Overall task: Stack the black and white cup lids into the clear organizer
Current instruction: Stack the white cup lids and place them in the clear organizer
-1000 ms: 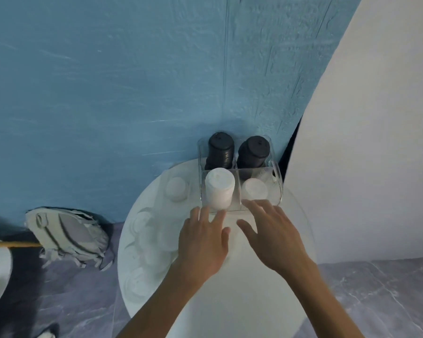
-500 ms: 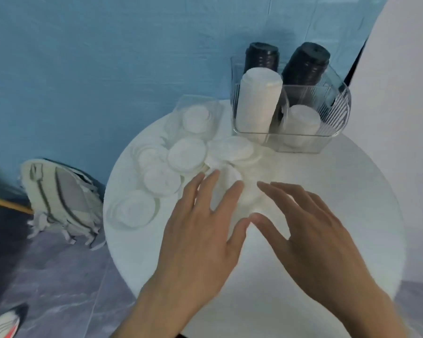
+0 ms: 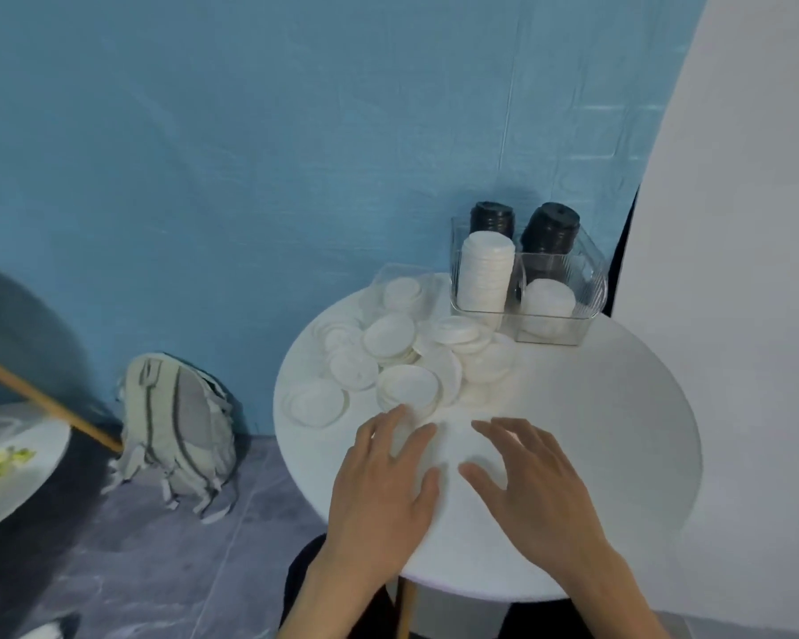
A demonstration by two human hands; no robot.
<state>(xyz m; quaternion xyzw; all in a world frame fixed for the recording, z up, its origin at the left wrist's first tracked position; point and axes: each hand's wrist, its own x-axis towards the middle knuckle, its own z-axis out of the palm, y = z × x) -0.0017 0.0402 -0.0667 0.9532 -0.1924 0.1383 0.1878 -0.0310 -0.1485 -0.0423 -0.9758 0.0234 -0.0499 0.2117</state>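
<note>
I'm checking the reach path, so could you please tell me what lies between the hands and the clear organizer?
In the head view, loose white lids lie scattered between the left hand and the organizer; ahead of the right hand, mostly bare table.

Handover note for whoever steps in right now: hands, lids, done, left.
Left hand open over the table, fingertips at the edge of the loose white lids; holds nothing.
Right hand open beside it; holds nothing.
Clear organizer at the table's far right: two black lid stacks in the back, a tall white stack front left, a short white stack front right.
Done: black lids stacked, none loose in view.
Left: gather the loose white lids and stack them in the organizer.
</note>
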